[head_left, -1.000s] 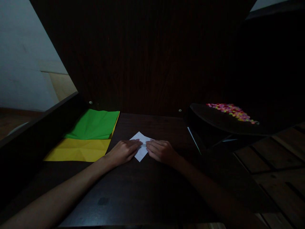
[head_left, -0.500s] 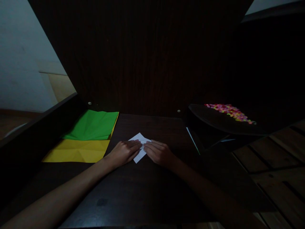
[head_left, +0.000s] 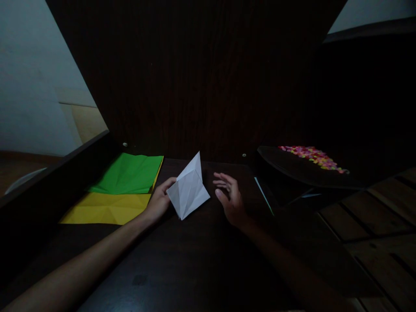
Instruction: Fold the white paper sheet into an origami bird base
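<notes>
White folded paper (head_left: 189, 190) held up above the dark desk

The paper is white and folded into a kite-like form with visible creases. It stands tilted, with one sharp tip pointing up and another corner pointing down near the desk surface. Its left edge is pinched by the left hand (head_left: 160, 201); the right side is free.
</notes>
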Available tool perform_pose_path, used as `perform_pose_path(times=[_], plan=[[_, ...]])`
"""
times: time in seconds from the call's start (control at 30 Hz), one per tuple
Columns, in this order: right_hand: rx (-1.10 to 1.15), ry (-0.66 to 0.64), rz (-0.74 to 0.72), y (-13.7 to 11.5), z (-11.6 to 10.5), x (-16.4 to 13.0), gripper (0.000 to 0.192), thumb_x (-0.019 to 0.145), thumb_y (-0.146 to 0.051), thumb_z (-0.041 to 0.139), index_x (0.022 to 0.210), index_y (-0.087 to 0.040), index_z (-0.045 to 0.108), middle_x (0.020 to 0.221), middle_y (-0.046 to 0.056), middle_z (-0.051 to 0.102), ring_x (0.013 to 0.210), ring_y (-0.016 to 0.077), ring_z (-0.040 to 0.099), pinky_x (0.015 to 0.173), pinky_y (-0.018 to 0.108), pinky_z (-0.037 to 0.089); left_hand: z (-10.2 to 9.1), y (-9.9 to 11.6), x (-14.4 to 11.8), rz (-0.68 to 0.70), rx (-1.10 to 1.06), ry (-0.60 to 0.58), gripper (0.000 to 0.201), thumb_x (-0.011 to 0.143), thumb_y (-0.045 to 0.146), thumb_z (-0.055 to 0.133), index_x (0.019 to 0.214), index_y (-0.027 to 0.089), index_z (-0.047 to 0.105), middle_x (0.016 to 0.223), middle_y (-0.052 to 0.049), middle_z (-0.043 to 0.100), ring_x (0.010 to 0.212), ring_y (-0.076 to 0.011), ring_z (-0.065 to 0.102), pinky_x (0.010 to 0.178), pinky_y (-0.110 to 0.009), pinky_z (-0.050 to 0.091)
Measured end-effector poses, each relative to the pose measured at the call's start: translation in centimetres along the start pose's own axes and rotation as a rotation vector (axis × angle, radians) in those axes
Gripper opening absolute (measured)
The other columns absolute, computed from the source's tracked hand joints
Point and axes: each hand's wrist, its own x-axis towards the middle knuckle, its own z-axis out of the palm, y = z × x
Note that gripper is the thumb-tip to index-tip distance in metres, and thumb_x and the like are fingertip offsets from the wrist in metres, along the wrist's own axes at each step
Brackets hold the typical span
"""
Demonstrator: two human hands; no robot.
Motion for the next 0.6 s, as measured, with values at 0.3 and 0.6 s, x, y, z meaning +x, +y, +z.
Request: perform_pose_path(times=[0.3, 0.6], plan=[[0.477, -0.234, 0.446, -0.5, 2.0, -0.9, 0.039, 0.081, -0.031, 0.063, 0.115, -0.026, 0.044, 0.084, 0.003, 0.07, 0.071, 0.0216, 0.07, 0.058, 0.031, 0.055, 1.0, 0.0, -0.9, -0.293, -0.25, -0.207, 0.026, 0.073, 0.032, 0.069, 0.095, 0.019, 0.065, 0.101, -0.006, 0.072, 0.089, -0.0248, 0.069, 0.071, -0.032, 0.052], [0.5, -0.24, 0.488, -0.7, 1.8, -0.9, 0.047, 0.074, -0.025, 0.068, 0.114, -0.024, 0.046, 0.074, -0.001, 0.066, 0.065, 0.0171, 0.065, 0.056, 0.026, 0.048, 0.4, 0.8, -0.6, -0.407, -0.284, -0.269, 0.044, 0.068, 0.026, 0.079, 0.108, 0.015, 0.064, 0.091, -0.007, 0.074, 0.074, -0.0205, 0.069, 0.068, -0.028, 0.049]])
